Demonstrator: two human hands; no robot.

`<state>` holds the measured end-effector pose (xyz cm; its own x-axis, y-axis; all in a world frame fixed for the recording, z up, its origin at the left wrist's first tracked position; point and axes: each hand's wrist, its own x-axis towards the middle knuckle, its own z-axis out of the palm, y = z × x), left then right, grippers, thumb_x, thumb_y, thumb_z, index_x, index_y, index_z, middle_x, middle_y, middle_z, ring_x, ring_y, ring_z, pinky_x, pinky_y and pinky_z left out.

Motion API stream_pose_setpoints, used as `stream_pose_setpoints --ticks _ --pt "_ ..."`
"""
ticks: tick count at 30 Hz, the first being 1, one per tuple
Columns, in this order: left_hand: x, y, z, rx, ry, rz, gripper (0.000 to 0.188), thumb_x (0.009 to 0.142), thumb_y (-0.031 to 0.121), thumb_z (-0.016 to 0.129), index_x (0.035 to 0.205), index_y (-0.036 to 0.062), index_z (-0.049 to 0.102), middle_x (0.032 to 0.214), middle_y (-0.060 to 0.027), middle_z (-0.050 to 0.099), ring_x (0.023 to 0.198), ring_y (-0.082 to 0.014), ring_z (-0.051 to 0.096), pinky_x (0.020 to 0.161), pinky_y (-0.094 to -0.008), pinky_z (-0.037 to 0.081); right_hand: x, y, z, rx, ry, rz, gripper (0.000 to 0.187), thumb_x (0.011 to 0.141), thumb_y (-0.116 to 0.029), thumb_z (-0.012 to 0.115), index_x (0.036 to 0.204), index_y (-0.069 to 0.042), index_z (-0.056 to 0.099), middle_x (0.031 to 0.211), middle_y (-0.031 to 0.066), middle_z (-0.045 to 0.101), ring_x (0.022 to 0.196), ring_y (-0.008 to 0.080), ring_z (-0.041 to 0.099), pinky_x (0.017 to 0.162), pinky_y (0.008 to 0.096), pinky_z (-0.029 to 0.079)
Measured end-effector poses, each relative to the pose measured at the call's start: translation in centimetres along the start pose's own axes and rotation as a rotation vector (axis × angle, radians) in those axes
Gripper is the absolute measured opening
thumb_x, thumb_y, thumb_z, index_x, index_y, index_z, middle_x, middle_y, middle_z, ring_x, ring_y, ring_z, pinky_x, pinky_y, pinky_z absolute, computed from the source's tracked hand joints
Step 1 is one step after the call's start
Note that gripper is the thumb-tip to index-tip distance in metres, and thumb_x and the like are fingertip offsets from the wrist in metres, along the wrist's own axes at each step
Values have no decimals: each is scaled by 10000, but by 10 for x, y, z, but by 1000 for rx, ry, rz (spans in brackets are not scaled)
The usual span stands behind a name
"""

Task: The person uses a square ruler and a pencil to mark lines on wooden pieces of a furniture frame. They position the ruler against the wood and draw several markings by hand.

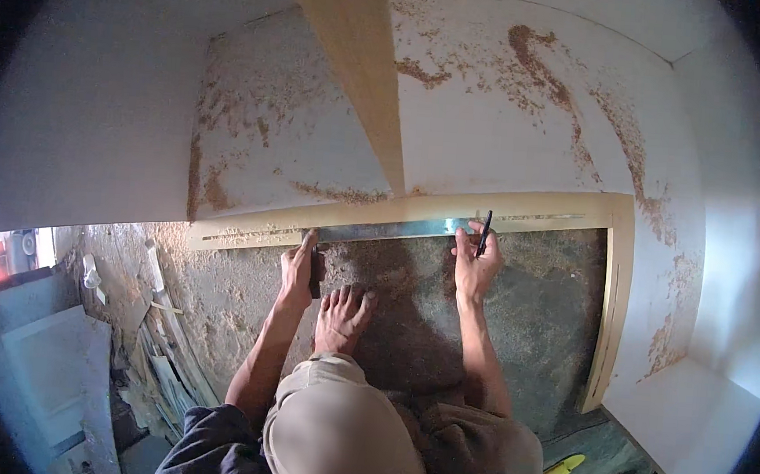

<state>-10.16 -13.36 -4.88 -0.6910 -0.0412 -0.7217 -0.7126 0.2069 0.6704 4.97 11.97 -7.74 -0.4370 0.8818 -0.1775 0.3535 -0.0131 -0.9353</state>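
A try square with a shiny metal blade and a dark stock lies along the pale wooden front edge of a white cabinet. My left hand is closed on the square at its left end, where the stock points back toward me. At the blade's right end, my right hand touches the metal with bent fingers. A slim black pen stands up between the fingers of that hand. Narrow dark slots run along the wooden edge on both sides of the blade.
Beyond the edge are white panels strewn with sawdust, split by a wooden divider. A wooden side strip runs toward me at right. Wood offcuts lie at left, a yellow object at lower right. My bare foot is between my arms.
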Motion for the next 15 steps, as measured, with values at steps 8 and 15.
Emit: stream_pose_setpoints --ticks 8,15 --pt "4 -6 -13 4 -107 83 419 907 454 736 780 61 662 570 25 496 468 -76 425 450 -273 330 -7 0 8 139 1 29 325 903 -143 761 1168 -23 616 821 21 626 660 110 636 595 266 534" --pt "12 -14 -10 41 -121 90 440 870 443 778 693 82 598 566 27 505 465 -80 424 448 -284 317 -1 -3 3 87 -38 9 330 910 -123 750 1191 -11 616 816 9 610 639 82 595 563 233 526"
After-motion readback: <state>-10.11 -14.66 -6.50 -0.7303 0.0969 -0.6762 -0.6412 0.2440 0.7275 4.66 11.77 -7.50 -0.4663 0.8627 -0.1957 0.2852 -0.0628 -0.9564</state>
